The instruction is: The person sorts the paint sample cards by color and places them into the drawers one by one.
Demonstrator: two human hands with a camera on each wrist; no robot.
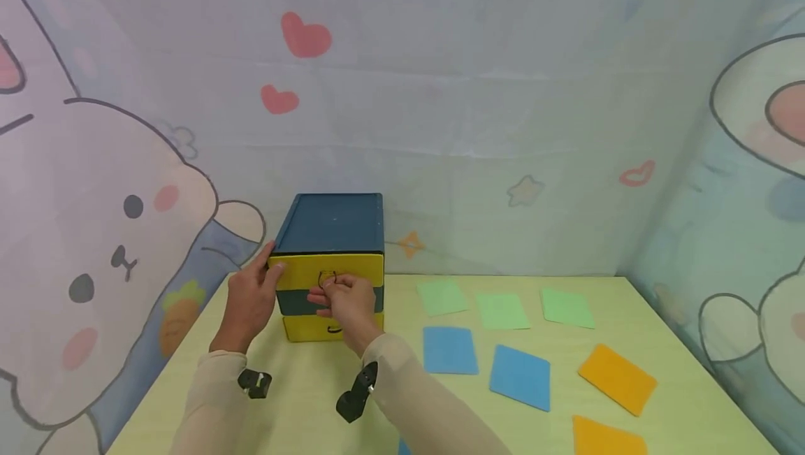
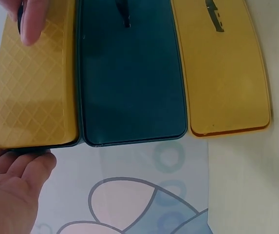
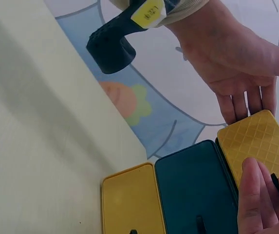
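A small drawer cabinet (image 1: 333, 224) with a dark blue-green top stands toward the back left of the table. Its three stacked fronts are a yellow top drawer (image 2: 37, 92), a dark teal middle drawer (image 2: 134, 83) and a yellow bottom drawer (image 2: 227, 73). With its fingertips, my right hand (image 1: 351, 305) pinches the small black loop handle (image 1: 327, 279) of the top drawer. My left hand (image 1: 250, 298) rests against the cabinet's left side at top-drawer height, fingers extended along it and thumb by the front corner (image 3: 227, 134).
Right of the cabinet lie green paper squares (image 1: 503, 311), blue ones (image 1: 450, 350) and orange ones (image 1: 618, 379) on the pale yellow table (image 1: 302, 399). Behind hangs a cartoon-printed cloth (image 1: 453, 105). Black wrist cameras (image 1: 357, 392) sit on both sleeves.
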